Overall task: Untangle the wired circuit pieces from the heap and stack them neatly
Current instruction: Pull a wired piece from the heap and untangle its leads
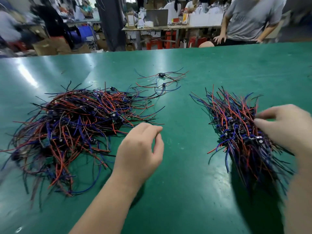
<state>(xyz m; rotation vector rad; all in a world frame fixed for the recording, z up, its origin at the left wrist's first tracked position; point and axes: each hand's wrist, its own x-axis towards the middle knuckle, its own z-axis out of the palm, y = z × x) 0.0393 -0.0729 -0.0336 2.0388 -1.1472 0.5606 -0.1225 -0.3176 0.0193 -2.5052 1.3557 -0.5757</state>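
At a green table (182, 166), my left hand (140, 149) hovers with fingers loosely curled, holding nothing, just beside the tangled heap of wired circuit pieces (72, 129). My blurred right hand (287, 129) lies on the aligned stack (244, 132); whether it pinches a wire I cannot tell. A few loose pieces (162, 80) lie farther back. The contents of the cardboard box (50, 46) behind are hidden.

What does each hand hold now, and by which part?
The left hand holds nothing; it is loosely curled above the table. The right hand lies on the stack; blur hides whether it grips.
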